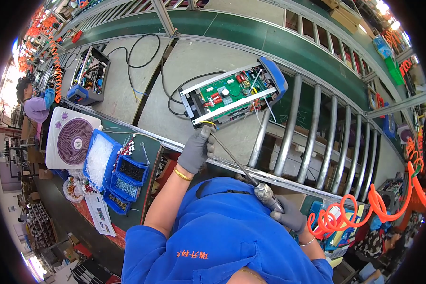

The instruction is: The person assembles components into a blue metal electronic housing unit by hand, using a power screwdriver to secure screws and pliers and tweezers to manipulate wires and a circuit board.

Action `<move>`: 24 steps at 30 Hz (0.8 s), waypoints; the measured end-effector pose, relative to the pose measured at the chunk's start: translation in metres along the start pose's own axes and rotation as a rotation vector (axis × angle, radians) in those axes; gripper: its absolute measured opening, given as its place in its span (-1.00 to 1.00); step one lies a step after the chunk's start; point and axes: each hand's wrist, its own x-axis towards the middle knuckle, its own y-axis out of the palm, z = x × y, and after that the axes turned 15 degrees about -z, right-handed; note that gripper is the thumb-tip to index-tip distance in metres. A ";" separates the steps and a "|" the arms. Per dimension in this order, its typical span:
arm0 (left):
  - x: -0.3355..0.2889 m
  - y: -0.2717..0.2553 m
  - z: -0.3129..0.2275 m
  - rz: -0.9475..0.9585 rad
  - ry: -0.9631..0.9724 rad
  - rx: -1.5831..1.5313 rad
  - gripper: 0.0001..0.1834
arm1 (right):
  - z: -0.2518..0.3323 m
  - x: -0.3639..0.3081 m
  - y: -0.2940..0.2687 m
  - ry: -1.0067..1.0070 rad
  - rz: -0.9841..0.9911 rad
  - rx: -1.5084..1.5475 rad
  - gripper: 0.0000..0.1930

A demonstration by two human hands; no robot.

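My left hand (pixel 196 149), in a grey glove, is closed in a pinch at the near edge of an opened electrical unit (pixel 232 92). A short yellow wire (pixel 206 122) from the unit meets its fingertips. My right hand (pixel 291 215), also gloved, is wrapped round the back of a power screwdriver (pixel 265 193). The long thin bit (pixel 232 155) slants up to the left, its tip beside my left fingers; what the tip touches is hidden. The unit lies aslant on the grey bench, showing a green circuit board (pixel 222 90) and a blue end cover (pixel 273 78).
Metal rollers (pixel 307 139) lie right of the unit. Orange coiled air hose (pixel 345 213) hangs near my right hand. Blue bins (pixel 125 184) of small parts and a white fan (pixel 73 137) stand left. Another opened unit (pixel 90 75) and a co-worker (pixel 35 102) are farther left.
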 end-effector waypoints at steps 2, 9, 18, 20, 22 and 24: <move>-0.003 0.003 -0.005 -0.023 0.060 0.115 -0.59 | -0.002 -0.001 0.000 -0.003 0.000 0.007 -0.04; -0.002 0.009 -0.005 0.034 0.120 0.212 -0.50 | -0.011 -0.002 0.011 0.036 -0.022 0.263 -0.12; -0.013 0.000 -0.052 -0.309 0.867 0.923 -0.66 | -0.003 0.017 0.028 0.001 -0.069 0.299 -0.14; -0.012 0.004 -0.066 -0.396 1.229 1.223 -0.64 | -0.003 0.018 0.030 0.012 -0.065 0.301 -0.15; 0.008 -0.010 -0.058 -0.465 1.261 1.202 -0.53 | -0.001 0.018 0.032 0.016 -0.050 0.300 -0.15; 0.031 -0.021 -0.049 -0.528 1.290 1.177 -0.40 | 0.002 0.018 0.033 0.035 -0.041 0.298 -0.16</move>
